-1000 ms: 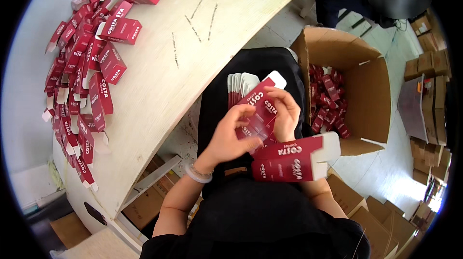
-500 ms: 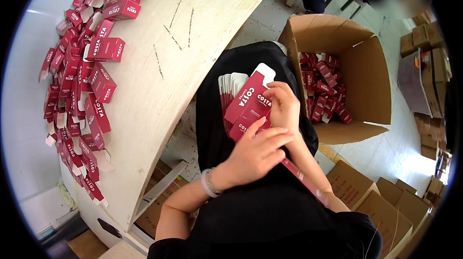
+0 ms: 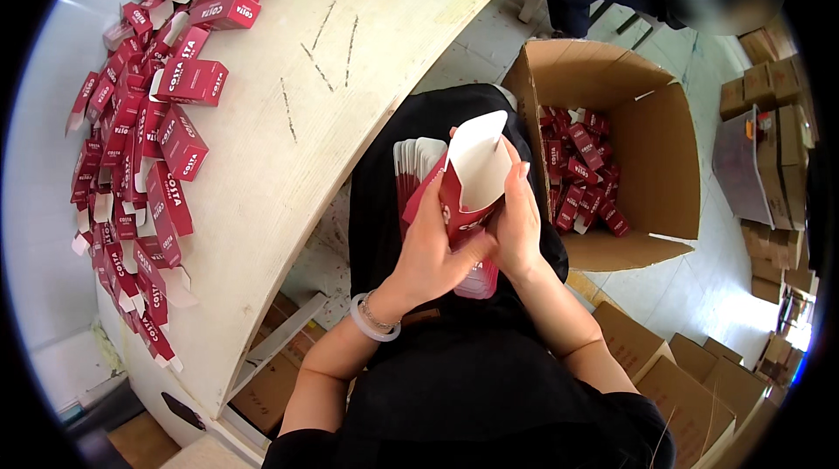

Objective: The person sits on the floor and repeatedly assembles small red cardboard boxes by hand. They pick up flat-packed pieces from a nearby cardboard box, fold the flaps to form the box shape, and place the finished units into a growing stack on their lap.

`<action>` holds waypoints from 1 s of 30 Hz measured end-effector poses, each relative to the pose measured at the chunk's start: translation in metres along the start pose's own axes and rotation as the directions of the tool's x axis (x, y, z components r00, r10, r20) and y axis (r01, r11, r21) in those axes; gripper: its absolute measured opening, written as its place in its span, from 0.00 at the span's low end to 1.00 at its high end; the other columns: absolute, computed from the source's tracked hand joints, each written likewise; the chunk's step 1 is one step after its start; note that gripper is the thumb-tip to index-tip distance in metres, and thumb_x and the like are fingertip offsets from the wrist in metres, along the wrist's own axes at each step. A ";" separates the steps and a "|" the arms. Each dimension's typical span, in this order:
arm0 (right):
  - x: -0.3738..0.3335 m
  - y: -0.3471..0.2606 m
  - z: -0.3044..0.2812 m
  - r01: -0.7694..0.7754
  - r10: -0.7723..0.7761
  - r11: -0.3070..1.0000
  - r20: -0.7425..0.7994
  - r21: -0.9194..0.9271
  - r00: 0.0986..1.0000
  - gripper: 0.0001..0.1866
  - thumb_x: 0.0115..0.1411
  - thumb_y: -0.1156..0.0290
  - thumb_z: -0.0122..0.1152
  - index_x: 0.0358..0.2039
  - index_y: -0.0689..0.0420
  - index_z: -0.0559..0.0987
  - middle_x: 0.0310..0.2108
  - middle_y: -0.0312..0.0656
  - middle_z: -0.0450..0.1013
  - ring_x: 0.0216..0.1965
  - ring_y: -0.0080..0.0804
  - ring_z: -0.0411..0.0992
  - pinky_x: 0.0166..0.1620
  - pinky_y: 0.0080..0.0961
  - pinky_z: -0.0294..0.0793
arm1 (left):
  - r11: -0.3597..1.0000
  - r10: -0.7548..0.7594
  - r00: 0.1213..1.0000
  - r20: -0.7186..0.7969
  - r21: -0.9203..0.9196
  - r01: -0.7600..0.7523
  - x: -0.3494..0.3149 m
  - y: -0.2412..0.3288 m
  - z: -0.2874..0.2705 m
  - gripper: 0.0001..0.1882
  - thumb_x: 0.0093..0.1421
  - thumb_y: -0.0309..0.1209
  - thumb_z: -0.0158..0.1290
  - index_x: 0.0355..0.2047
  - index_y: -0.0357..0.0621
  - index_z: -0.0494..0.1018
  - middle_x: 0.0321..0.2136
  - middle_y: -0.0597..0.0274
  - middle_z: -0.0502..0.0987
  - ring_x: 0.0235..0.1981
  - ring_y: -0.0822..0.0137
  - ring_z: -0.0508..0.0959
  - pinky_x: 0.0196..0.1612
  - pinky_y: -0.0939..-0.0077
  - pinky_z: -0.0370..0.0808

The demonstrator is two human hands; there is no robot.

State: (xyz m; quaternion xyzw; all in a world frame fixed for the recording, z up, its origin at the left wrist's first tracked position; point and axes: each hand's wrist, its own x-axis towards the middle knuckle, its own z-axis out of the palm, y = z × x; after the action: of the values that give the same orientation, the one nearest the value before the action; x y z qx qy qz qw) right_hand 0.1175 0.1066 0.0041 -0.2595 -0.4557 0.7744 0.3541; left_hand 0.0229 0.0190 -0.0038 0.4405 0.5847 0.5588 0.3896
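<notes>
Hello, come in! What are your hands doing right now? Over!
Both hands gripping a red carton, white flap up. Flat stack on lap behind. Nothing in the way.

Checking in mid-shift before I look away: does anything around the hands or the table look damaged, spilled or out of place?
Nothing damaged. The folded red cartons lie in a loose heap along the table edge, not stacked; both hands hold one half-opened carton over the lap.

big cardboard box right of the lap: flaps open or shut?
Open. The cardboard box has its flaps spread outward, and small red cartons lie visible on its bottom.
</notes>
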 end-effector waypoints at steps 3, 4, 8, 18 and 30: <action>-0.002 -0.005 0.006 0.221 -0.216 0.970 0.060 -0.099 0.975 0.37 0.70 0.49 0.41 0.68 0.62 0.48 0.65 0.49 0.54 0.62 0.36 0.59 0.64 0.33 0.56 | 0.998 0.007 1.000 -0.010 0.067 -0.006 0.001 0.003 -0.013 0.43 0.58 0.32 0.58 0.64 0.27 0.46 0.53 0.42 0.69 0.55 0.52 0.72 0.55 0.66 0.69; -0.005 -0.004 0.009 0.333 -0.328 0.917 0.059 -0.219 0.943 0.37 0.69 0.51 0.44 0.68 0.62 0.47 0.66 0.49 0.51 0.63 0.37 0.58 0.63 0.33 0.56 | 0.990 0.063 0.998 -0.030 0.125 -0.059 0.000 0.007 -0.014 0.43 0.61 0.32 0.55 0.66 0.28 0.40 0.52 0.42 0.71 0.50 0.53 0.76 0.52 0.68 0.71; -0.005 0.000 -0.005 0.597 -0.590 0.594 0.213 -0.539 0.779 0.24 0.66 0.62 0.53 0.54 0.68 0.71 0.52 0.56 0.66 0.48 0.44 0.69 0.51 0.33 0.69 | 0.964 0.259 0.960 -0.106 0.084 -0.251 -0.007 0.011 -0.006 0.44 0.64 0.33 0.52 0.67 0.33 0.34 0.54 0.45 0.69 0.51 0.54 0.75 0.53 0.68 0.70; -0.003 -0.018 -0.015 0.515 -0.483 0.682 0.209 -0.520 0.850 0.19 0.67 0.59 0.48 0.45 0.63 0.75 0.51 0.50 0.63 0.44 0.39 0.69 0.46 0.29 0.72 | 0.984 0.050 0.987 0.153 -0.176 -0.022 -0.021 0.011 -0.027 0.29 0.60 0.28 0.56 0.59 0.39 0.57 0.49 0.54 0.71 0.48 0.62 0.74 0.52 0.71 0.69; -0.012 -0.038 -0.018 0.078 -0.010 0.978 0.326 -0.196 0.945 0.22 0.65 0.63 0.56 0.50 0.69 0.76 0.57 0.59 0.67 0.58 0.45 0.67 0.62 0.39 0.63 | 0.975 0.079 0.961 0.264 0.182 -0.130 -0.014 0.022 -0.039 0.34 0.59 0.32 0.60 0.59 0.38 0.53 0.51 0.46 0.67 0.51 0.62 0.71 0.53 0.71 0.68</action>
State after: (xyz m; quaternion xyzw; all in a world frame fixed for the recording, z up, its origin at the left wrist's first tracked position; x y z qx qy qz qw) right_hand 0.1496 0.1187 0.0307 -0.1541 -0.5909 0.7469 0.2631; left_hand -0.0083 -0.0063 0.0203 0.5757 0.5581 0.4563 0.3858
